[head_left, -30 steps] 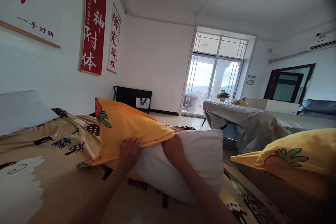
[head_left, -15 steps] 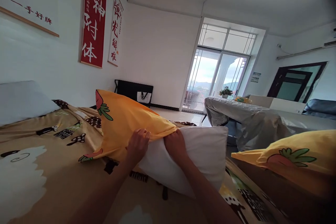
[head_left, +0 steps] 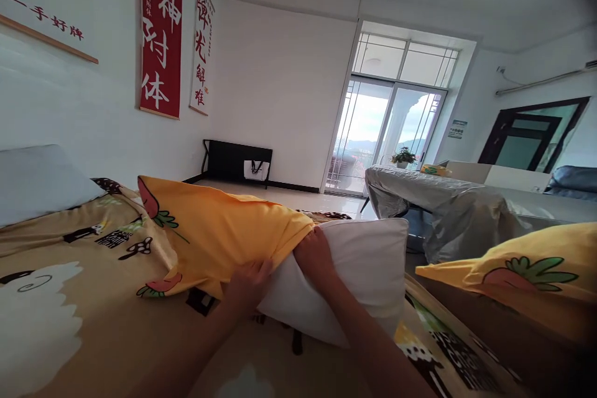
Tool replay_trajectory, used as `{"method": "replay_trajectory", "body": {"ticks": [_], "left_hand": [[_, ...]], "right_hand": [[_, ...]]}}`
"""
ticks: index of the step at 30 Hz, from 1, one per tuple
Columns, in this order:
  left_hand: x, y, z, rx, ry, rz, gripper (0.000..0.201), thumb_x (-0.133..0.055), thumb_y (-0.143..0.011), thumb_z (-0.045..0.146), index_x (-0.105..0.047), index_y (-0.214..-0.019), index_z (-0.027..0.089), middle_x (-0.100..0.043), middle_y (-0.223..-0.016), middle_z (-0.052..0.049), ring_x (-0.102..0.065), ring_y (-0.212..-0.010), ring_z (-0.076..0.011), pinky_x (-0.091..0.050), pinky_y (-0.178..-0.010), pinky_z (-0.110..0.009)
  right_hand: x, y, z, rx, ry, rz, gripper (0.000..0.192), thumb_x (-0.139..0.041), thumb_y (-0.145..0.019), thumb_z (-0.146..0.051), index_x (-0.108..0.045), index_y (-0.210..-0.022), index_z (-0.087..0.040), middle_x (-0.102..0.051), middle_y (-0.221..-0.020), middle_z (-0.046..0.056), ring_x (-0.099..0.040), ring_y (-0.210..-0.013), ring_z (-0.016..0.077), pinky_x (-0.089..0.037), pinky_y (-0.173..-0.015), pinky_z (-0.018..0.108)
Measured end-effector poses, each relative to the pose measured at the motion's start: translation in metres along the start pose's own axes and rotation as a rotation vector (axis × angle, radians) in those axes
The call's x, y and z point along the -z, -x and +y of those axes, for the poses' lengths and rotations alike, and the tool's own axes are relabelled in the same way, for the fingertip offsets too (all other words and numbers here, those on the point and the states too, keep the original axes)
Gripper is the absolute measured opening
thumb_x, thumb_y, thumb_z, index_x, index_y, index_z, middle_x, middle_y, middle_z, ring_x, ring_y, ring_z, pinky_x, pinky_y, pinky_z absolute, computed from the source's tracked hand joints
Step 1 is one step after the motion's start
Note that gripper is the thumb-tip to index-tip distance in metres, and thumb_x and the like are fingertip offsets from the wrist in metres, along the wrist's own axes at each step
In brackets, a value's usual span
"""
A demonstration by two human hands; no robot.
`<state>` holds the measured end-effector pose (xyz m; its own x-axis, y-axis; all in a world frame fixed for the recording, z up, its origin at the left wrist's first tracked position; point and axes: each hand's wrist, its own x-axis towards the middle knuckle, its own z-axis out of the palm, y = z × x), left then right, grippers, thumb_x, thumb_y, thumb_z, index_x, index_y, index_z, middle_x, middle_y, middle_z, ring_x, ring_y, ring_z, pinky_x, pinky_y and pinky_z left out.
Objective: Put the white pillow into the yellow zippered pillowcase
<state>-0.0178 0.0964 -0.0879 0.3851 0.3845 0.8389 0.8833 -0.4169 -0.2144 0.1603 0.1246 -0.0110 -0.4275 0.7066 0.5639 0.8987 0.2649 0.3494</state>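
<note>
L hand [head_left: 252, 281]: fingers curled on orange pillowcase [head_left: 228, 217] hem, L side of white pillow [head_left: 368, 267];
R hand [head_left: 316, 256]: clenched on hem atop pillow;
Case: over pillow's L end; best drawn evenly w/ both hands;
Covered table [head_left: 396, 180]: beyond pillow, to R

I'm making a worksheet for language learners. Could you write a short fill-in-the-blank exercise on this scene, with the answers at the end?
1. The left hand and right hand hold the edge of a pillowcase; the pillow partly inside it is coloured ____.
2. The middle one of the three wall scrolls has a ____ background.
3. The bag near the far wall has ____-coloured handles.
4. Another yellow-orange cushion is cut off by the picture's ____ edge.

Missing words: white; red; black; right.
</note>
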Motion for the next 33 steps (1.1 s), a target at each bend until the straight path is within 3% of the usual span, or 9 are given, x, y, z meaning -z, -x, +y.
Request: {"method": "replay_trajectory", "body": {"ticks": [10,14,17,22,24,27,29,31,33], "left_hand": [[0.001,0.018,-0.004,0.01,-0.095,0.045,0.013,-0.05,-0.084,0.007,-0.058,-0.087,0.017,-0.059,-0.076,-0.004,-0.056,-0.07,-0.0194,-0.042,-0.063,-0.031],[0.006,0.004,0.011,-0.023,0.06,0.145,0.012,-0.053,-0.083,0.009,-0.054,-0.075,0.018,-0.057,-0.077,-0.004,-0.052,-0.074,-0.0188,-0.041,-0.068,-0.031],[0.01,-0.011,0.023,0.006,0.171,0.149,0.014,-0.053,-0.077,0.005,-0.054,-0.076,0.019,-0.056,-0.077,-0.003,-0.05,-0.075,-0.0197,-0.041,-0.069,-0.032],[0.014,-0.014,0.03,0.105,0.289,0.092,0.022,-0.047,-0.071,0.002,-0.055,-0.083,0.019,-0.06,-0.084,-0.004,-0.053,-0.079,-0.0206,-0.043,-0.072,-0.032],[0.015,-0.007,0.029,0.14,0.337,0.044,0.024,-0.046,-0.069,0.002,-0.056,-0.083,0.019,-0.061,-0.083,-0.004,-0.055,-0.077,-0.0203,-0.042,-0.069,-0.031],[0.021,0.001,0.027,0.153,0.431,-0.098,0.022,-0.047,-0.066,0.006,-0.056,-0.08,0.02,-0.061,-0.08,-0.004,-0.058,-0.075,-0.0198,-0.041,-0.066,-0.03],[0.029,0.001,0.026,0.158,0.48,-0.203,0.02,-0.049,-0.065,0.008,-0.055,-0.08,0.02,-0.062,-0.079,-0.004,-0.059,-0.074,-0.0197,-0.041,-0.064,-0.03],[0.04,-0.002,0.025,0.163,0.5,-0.314,0.017,-0.049,-0.066,0.01,-0.054,-0.079,0.02,-0.062,-0.08,-0.004,-0.06,-0.075,-0.02,-0.041,-0.065,-0.03],[0.052,-0.006,0.024,0.149,0.503,-0.416,0.016,-0.048,-0.066,0.01,-0.053,-0.079,0.019,-0.063,-0.083,-0.005,-0.06,-0.078,-0.0207,-0.042,-0.067,-0.03]], "right_hand": [[0.009,0.014,-0.011,0.005,-0.036,0.008,0.025,-0.048,-0.087,-0.013,-0.071,-0.096,-0.015,-0.071,-0.095,0.011,-0.059,-0.093,0.0242,-0.032,-0.092,0.04],[0.015,0.021,-0.02,0.049,-0.062,0.106,0.026,-0.053,-0.087,-0.014,-0.069,-0.107,-0.019,-0.071,-0.1,0.009,-0.059,-0.095,0.0244,-0.034,-0.092,0.041],[0.016,0.025,-0.026,0.06,-0.065,0.17,0.028,-0.054,-0.087,-0.017,-0.067,-0.112,-0.021,-0.07,-0.105,0.009,-0.058,-0.098,0.0256,-0.035,-0.093,0.042],[0.02,0.043,-0.026,0.066,-0.036,0.106,0.03,-0.054,-0.086,-0.016,-0.067,-0.113,-0.018,-0.069,-0.109,0.011,-0.057,-0.105,0.0274,-0.032,-0.102,0.044],[0.038,0.055,-0.021,0.111,-0.045,0.062,0.035,-0.053,-0.086,-0.016,-0.063,-0.119,-0.017,-0.066,-0.116,0.012,-0.054,-0.112,0.0281,-0.031,-0.104,0.044],[0.09,0.063,-0.01,0.227,-0.182,-0.023,0.04,-0.054,-0.085,-0.022,-0.058,-0.125,-0.022,-0.059,-0.129,0.01,-0.05,-0.121,0.0267,-0.037,-0.099,0.039],[0.129,0.055,-0.004,0.276,-0.321,-0.16,0.026,-0.053,-0.086,-0.028,-0.066,-0.109,-0.026,-0.068,-0.114,0.005,-0.06,-0.106,0.0221,-0.043,-0.086,0.032],[0.153,0.033,-0.002,0.141,-0.399,-0.22,0.03,-0.04,-0.094,-0.033,-0.07,-0.091,-0.026,-0.072,-0.088,0.002,-0.064,-0.082,0.018,-0.044,-0.074,0.029],[0.153,0.004,-0.003,-0.058,-0.378,-0.069,0.033,-0.038,-0.095,-0.035,-0.068,-0.101,-0.025,-0.072,-0.089,0.004,-0.064,-0.084,0.0197,-0.044,-0.079,0.032]]}}
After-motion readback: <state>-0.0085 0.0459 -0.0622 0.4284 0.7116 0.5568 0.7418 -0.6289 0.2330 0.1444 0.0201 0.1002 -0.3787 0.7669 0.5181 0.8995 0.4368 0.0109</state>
